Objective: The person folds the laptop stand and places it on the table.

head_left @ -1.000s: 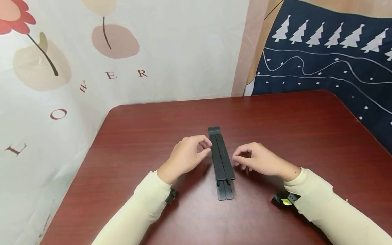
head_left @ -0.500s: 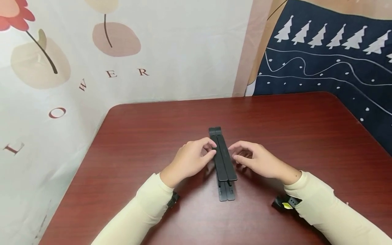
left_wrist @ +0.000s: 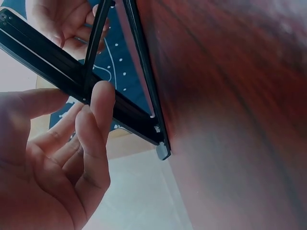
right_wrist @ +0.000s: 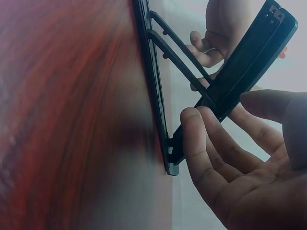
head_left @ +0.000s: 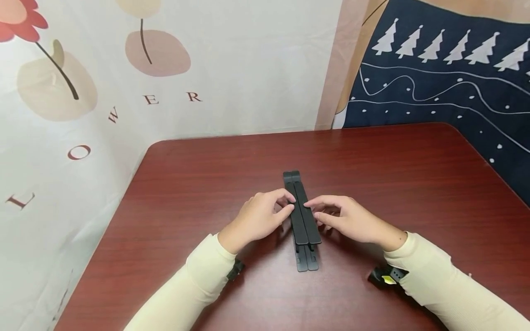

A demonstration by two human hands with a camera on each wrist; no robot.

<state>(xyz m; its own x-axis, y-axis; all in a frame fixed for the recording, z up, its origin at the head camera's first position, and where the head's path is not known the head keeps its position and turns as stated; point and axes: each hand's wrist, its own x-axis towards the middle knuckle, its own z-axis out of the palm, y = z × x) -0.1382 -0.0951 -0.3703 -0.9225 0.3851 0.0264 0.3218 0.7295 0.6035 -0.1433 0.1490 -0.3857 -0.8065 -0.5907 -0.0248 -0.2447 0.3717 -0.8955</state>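
Observation:
A black folding laptop stand stands on the table, its two long bars close side by side. The upper bars slope up from the base rails, and thin struts join them in the right wrist view. My left hand grips the left upper bar by its edge, with thumb and fingers at its middle. From the other side my right hand holds the right bar's edge, forefinger on top and other fingers lower down. In the left wrist view the fingertips overlap the bar's underside.
The reddish-brown wooden table spreads around the stand. Behind it hangs a pale cloth with flowers and letters, and a dark blue cloth with white trees is at the right. A black wrist strap shows under the right sleeve.
Both hands have moved inward to the stand. The left fingertips have come onto the left bar, and the right forefinger has reached the right bar. The stand has hardly shifted.

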